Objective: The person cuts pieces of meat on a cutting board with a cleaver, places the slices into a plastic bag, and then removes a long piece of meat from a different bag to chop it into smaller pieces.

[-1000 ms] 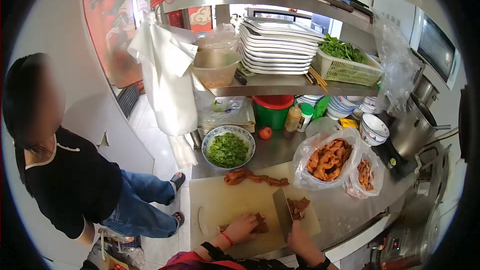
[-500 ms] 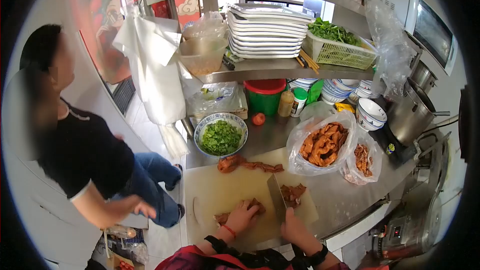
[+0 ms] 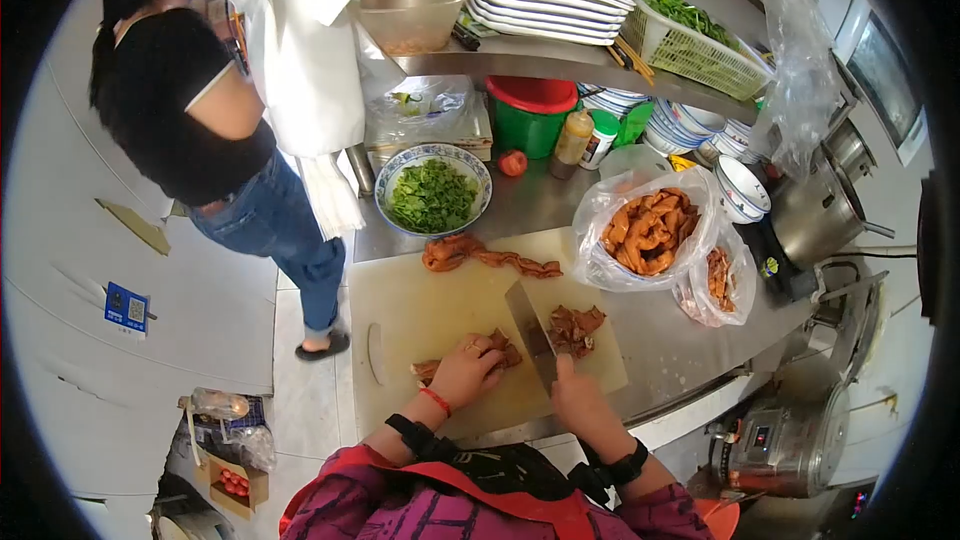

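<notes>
On the pale cutting board (image 3: 400, 300), my left hand (image 3: 468, 372) presses down on a piece of brown meat (image 3: 507, 348), its fingers curled over it. My right hand (image 3: 582, 402) grips the handle of a wide cleaver (image 3: 530, 330), whose blade stands between that piece and a pile of chopped meat (image 3: 575, 331). A long twisted strip of brown meat (image 3: 490, 257) lies along the board's far side. Beyond it is a patterned bowl of chopped greens (image 3: 433, 196). At the right, a plastic bag (image 3: 650, 230) holds more brown meat, beside a smaller bag (image 3: 718, 285) of pieces.
A person (image 3: 180, 90) in a black top stands at the left. Behind the board are a green bucket (image 3: 527, 120), a tomato (image 3: 512, 163), bottles and bowls. A shelf (image 3: 430, 63) above carries stacked trays (image 3: 550, 0) and a basket of greens (image 3: 700, 45). Pots (image 3: 815, 205) stand at right.
The other person has moved away, toward the top of the view, and turned. The head view has shifted. The cleaver is still in my right hand, and more chopped meat shows beside its blade.
</notes>
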Demonstrator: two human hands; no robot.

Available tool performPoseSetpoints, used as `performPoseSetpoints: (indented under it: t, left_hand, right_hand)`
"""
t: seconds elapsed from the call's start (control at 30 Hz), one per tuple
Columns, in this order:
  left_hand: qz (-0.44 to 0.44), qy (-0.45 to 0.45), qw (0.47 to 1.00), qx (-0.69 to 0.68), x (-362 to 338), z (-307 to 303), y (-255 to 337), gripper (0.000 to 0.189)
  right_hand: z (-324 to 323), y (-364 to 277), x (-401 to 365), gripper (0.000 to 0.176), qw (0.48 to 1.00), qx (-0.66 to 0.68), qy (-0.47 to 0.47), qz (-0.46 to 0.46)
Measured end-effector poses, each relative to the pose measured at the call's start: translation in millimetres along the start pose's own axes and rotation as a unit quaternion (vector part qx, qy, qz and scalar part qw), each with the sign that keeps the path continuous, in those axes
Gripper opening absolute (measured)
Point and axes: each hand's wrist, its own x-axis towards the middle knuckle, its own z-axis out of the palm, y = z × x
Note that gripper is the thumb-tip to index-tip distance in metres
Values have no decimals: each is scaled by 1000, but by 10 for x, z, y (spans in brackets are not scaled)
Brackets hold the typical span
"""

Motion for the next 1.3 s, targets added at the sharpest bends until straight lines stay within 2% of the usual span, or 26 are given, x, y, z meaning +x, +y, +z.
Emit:
performPoseSetpoints:
  t: [0.07, 0.3, 0.37, 0.6, 0.67, 0.8, 0.87, 0.93, 1.0, 1.07, 1.1, 1.2, 1.27, 1.3]
  left_hand:
    - [4, 1, 1000, 4, 25, 6, -18, 19]
    - [-7, -22, 1000, -17, 55, -5, -22, 18]
    - [-2, -16, 1000, -20, 54, 19, -48, 19]
    - [-6, -17, 1000, -7, 101, -17, -62, 21]
    - [-25, -36, 999, -7, 93, 31, -67, 23]
    - [-35, -40, 998, -16, 69, 66, -81, 27]
    - [-43, -50, 997, -37, 59, 92, -69, 28]
    - [-45, -55, 996, -48, 70, 91, -74, 29]
    - [-22, -31, 998, -40, 50, 42, -69, 28]
    - [-21, -16, 998, -50, 31, -61, -44, 29]
    - [-25, -8, 998, -62, 26, -120, -37, 31]
    - [-26, -59, 998, -26, -37, -249, -67, 30]
    - [-27, -59, 997, -30, -44, -208, -96, 29]
    - [-30, -60, 997, -34, -46, -188, -105, 28]
  right_hand:
    - [69, 30, 46, 24, 999, -34, -15, -27]
    - [-205, -317, 43, 20, 998, -36, -39, -24]
    - [-211, -379, 53, 19, 995, -53, -58, -60]
    - [-162, -393, 29, 20, 993, -46, -105, -18]
    - [-168, -281, -88, 22, 992, -38, -108, -57]
    - [-179, -379, 33, 22, 986, -38, -162, 7]
    - [81, -368, 346, 24, 995, -2, -91, -31]
    - [151, -444, 532, 24, 997, -12, -67, -34]
    - [171, -478, 500, 24, 998, -17, -38, -36]
    - [80, -423, 428, 24, 997, 55, 54, -5]
    - [2, -421, 400, 24, 997, 51, 55, -10]
    - [-86, -506, 65, 25, 998, 50, 15, -29]
    - [-143, -537, -7, 25, 995, -39, -89, -1]
    - [-133, -518, -24, 25, 995, -40, -90, 1]
